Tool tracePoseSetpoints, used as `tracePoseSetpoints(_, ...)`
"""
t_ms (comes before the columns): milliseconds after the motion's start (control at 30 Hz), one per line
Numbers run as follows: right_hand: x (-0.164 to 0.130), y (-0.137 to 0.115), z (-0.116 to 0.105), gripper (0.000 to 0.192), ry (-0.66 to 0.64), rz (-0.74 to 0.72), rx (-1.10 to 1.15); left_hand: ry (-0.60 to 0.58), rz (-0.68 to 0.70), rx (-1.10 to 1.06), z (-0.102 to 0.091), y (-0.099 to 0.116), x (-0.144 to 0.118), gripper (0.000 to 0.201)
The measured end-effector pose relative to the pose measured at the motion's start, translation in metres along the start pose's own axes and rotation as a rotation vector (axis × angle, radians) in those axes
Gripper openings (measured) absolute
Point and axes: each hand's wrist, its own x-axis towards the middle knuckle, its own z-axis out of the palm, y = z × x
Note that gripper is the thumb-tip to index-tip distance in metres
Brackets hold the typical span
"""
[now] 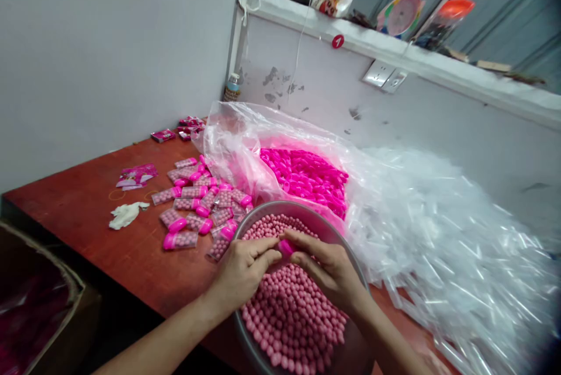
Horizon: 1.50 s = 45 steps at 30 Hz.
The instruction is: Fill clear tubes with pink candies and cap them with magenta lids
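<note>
Over a grey bowl (302,208) of round pink balls (293,311), my two hands meet around one small clear container with a bright pink cap (287,247). My left hand (245,267) is closed on its left side, thumb and forefinger pinching it. From the right, the fingers and thumb of my right hand (331,264) close on the cap. Most of the container's body is hidden by my fingers. Left of the bowl lie several filled containers (186,240) with pink caps. Behind it, a clear plastic bag (236,129) holds loose pink caps (307,176).
A big heap of empty clear tubes (451,235) covers the right of the red table (144,264). A white rag (126,215) and a pink printed packet (137,176) lie at left. An open cardboard box (72,311) stands below the table's left edge. A small bottle (232,87) stands in the corner.
</note>
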Motion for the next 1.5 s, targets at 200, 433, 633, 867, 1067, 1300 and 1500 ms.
tracePoseSetpoints(200,-0.014,0.01,-0.011,0.033,0.048,0.312,0.563,0.056,-0.184,-0.48,-0.004,-0.004,0.008,0.03)
tracePoseSetpoints(433,-0.004,0.011,-0.006,0.023,0.158,0.423,0.729,0.002,0.034,-0.131,0.0,-0.003,0.002,0.023)
tracePoseSetpoints(633,0.012,-0.004,0.008,0.019,-0.058,0.634,0.998,0.041,0.146,0.044,-0.001,-0.004,-0.001,0.025)
tracePoseSetpoints(867,0.019,-0.004,0.02,0.01,0.032,0.736,0.964,0.107,0.264,0.294,-0.002,-0.01,-0.008,0.021)
tracePoseSetpoints(1067,0.02,0.002,0.024,0.016,0.009,0.745,0.961,0.142,0.222,0.319,0.001,-0.01,-0.01,0.019)
tracePoseSetpoints(1300,0.04,-0.003,0.021,0.037,-0.035,0.468,0.451,0.421,0.068,0.226,-0.044,-0.025,0.003,0.03)
tracePoseSetpoints(1500,0.115,0.01,0.013,0.03,-0.173,0.161,-0.473,0.376,-0.002,0.789,-0.079,-0.07,0.006,0.026)
